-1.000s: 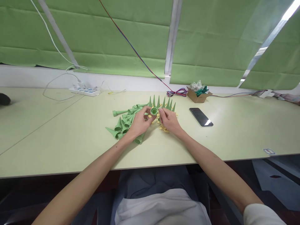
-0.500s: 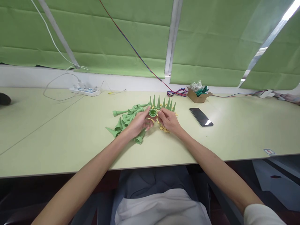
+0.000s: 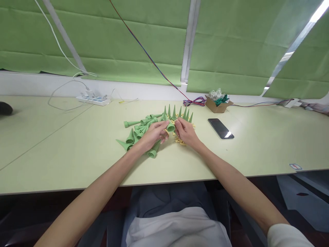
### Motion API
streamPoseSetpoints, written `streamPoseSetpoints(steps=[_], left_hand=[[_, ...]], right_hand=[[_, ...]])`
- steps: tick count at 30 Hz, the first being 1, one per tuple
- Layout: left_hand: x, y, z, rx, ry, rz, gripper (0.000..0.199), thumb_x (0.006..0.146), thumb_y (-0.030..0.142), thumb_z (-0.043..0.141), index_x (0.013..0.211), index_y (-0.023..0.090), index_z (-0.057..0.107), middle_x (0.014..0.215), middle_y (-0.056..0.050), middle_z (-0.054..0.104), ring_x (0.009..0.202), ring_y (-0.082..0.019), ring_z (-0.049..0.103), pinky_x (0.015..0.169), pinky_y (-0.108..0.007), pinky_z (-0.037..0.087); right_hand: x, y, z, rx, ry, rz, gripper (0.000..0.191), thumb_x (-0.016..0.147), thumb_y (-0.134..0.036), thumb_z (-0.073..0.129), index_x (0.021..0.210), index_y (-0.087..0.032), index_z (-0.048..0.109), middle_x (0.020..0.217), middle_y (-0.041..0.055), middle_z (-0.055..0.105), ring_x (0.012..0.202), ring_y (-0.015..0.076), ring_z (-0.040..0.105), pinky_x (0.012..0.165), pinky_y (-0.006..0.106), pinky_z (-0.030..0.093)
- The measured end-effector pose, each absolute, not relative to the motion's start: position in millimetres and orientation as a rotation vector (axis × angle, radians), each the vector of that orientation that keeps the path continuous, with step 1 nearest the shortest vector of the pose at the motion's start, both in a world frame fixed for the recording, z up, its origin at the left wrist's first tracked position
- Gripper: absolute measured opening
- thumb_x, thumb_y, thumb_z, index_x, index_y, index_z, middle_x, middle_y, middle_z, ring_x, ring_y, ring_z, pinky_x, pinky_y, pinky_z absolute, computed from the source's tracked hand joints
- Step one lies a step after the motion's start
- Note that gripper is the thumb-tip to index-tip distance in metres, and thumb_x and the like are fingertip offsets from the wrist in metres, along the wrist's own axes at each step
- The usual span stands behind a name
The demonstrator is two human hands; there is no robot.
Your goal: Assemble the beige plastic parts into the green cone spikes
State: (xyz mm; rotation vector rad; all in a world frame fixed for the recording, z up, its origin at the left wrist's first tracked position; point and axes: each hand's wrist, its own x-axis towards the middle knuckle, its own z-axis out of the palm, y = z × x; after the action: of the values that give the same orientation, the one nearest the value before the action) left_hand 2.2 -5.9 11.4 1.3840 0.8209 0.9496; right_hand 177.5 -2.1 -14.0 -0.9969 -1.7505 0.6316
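Between my two hands is a green cone piece [image 3: 171, 127], its round open end facing me. My left hand [image 3: 155, 133] grips it from the left with thumb and fingers. My right hand [image 3: 185, 131] is pinched at its right side; what its fingertips hold is too small to make out. Left of and under my left hand lies a pile of green cones [image 3: 130, 137]. Several green cones [image 3: 179, 112] stand upright behind my hands. Small yellow pieces [image 3: 180, 141] lie around and beneath my right hand.
On the pale table [image 3: 77, 154], a black phone [image 3: 221, 128] lies to the right. Behind it sits a small cardboard box [image 3: 217, 107] with plastic and green material, beside a coiled cable [image 3: 195, 101]. A power strip [image 3: 95, 100] is at the back left.
The green piece between my hands has moved slightly right and down and has tilted, so less of its inside shows. My right fingertips have shifted a little up along its side.
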Motion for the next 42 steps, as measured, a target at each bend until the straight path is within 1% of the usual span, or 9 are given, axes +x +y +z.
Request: streamPoseSetpoints(steps=[5, 11, 13, 16, 21, 25, 30, 36, 42], left_hand=[[3, -12, 15, 1.635, 0.864, 0.976, 0.038, 0.079, 0.053, 0.073, 0.077, 0.02, 0.054, 0.07, 0.001, 0.055, 0.056, -0.013, 0.056, 0.043, -0.025, 0.041], [4, -8, 6, 2.042, 0.961, 1.148, 0.029, 0.087, 0.047, 0.064, 0.092, 0.019, 0.065, 0.098, -0.006, 0.064, 0.067, -0.013, 0.058, 0.064, -0.03, 0.051], [4, -6, 2, 2.116, 0.994, 1.185, 0.029, 0.087, 0.046, 0.063, 0.097, 0.018, 0.066, 0.107, -0.009, 0.062, 0.068, -0.013, 0.058, 0.061, -0.029, 0.05], [5, -5, -1, 2.152, 1.029, 1.205, 0.027, 0.088, 0.043, 0.062, 0.099, 0.019, 0.066, 0.11, -0.01, 0.06, 0.069, -0.014, 0.058, 0.056, -0.027, 0.048], [5, -4, 1, 2.129, 1.064, 1.236, 0.024, 0.09, 0.04, 0.06, 0.103, 0.021, 0.068, 0.112, -0.008, 0.062, 0.071, -0.013, 0.059, 0.059, -0.026, 0.049], [5, -3, 2, 2.004, 1.115, 1.279, 0.028, 0.089, 0.036, 0.063, 0.113, 0.022, 0.062, 0.118, -0.007, 0.063, 0.069, -0.011, 0.06, 0.057, -0.024, 0.049], [7, -5, 7, 1.706, 1.133, 1.194, 0.03, 0.092, 0.048, 0.057, 0.093, 0.017, 0.059, 0.099, -0.007, 0.063, 0.058, -0.012, 0.058, 0.043, -0.024, 0.043], [6, -7, 12, 1.465, 1.026, 1.035, 0.043, 0.085, 0.057, 0.065, 0.08, 0.015, 0.06, 0.086, -0.006, 0.059, 0.06, -0.012, 0.058, 0.042, -0.023, 0.043], [7, -6, 10, 1.454, 0.901, 0.957, 0.047, 0.078, 0.06, 0.072, 0.079, 0.014, 0.062, 0.072, -0.003, 0.057, 0.061, -0.013, 0.057, 0.043, -0.022, 0.042]], right_hand=[[178, 0, -15, -1.023, -1.752, 0.583, 0.052, 0.099, -0.064, 0.034, 0.066, -0.023, 0.038, 0.054, -0.0017, 0.043, 0.056, 0.0141, 0.045, 0.055, 0.027, 0.035], [178, 1, -14, -1.071, -1.729, 0.57, 0.058, 0.097, -0.064, 0.036, 0.057, -0.022, 0.034, 0.05, -0.0019, 0.037, 0.055, 0.0127, 0.042, 0.056, 0.027, 0.033], [178, 3, -14, -1.09, -1.715, 0.58, 0.06, 0.096, -0.065, 0.036, 0.055, -0.022, 0.033, 0.049, -0.002, 0.036, 0.053, 0.0121, 0.04, 0.055, 0.027, 0.033], [177, 5, -15, -1.084, -1.694, 0.578, 0.06, 0.096, -0.066, 0.036, 0.055, -0.021, 0.034, 0.049, -0.0019, 0.037, 0.053, 0.0117, 0.039, 0.055, 0.027, 0.033], [176, 5, -16, -1.026, -1.71, 0.579, 0.057, 0.098, -0.064, 0.036, 0.06, -0.021, 0.039, 0.054, -0.0018, 0.043, 0.055, 0.012, 0.041, 0.056, 0.027, 0.034], [176, 3, -16, -0.992, -1.668, 0.597, 0.053, 0.099, -0.062, 0.037, 0.064, -0.021, 0.042, 0.057, -0.0019, 0.046, 0.056, 0.0119, 0.044, 0.057, 0.026, 0.035], [178, 3, -16, -0.965, -1.632, 0.642, 0.052, 0.098, -0.063, 0.04, 0.066, -0.022, 0.044, 0.057, -0.0016, 0.049, 0.055, 0.012, 0.046, 0.054, 0.026, 0.035], [177, 4, -18, -0.931, -1.64, 0.674, 0.05, 0.097, -0.064, 0.042, 0.07, -0.022, 0.045, 0.061, -0.0014, 0.052, 0.055, 0.0121, 0.047, 0.053, 0.026, 0.035], [177, 4, -18, -0.901, -1.653, 0.69, 0.047, 0.098, -0.061, 0.043, 0.072, -0.022, 0.045, 0.062, -0.0013, 0.053, 0.056, 0.0124, 0.047, 0.053, 0.026, 0.035]])
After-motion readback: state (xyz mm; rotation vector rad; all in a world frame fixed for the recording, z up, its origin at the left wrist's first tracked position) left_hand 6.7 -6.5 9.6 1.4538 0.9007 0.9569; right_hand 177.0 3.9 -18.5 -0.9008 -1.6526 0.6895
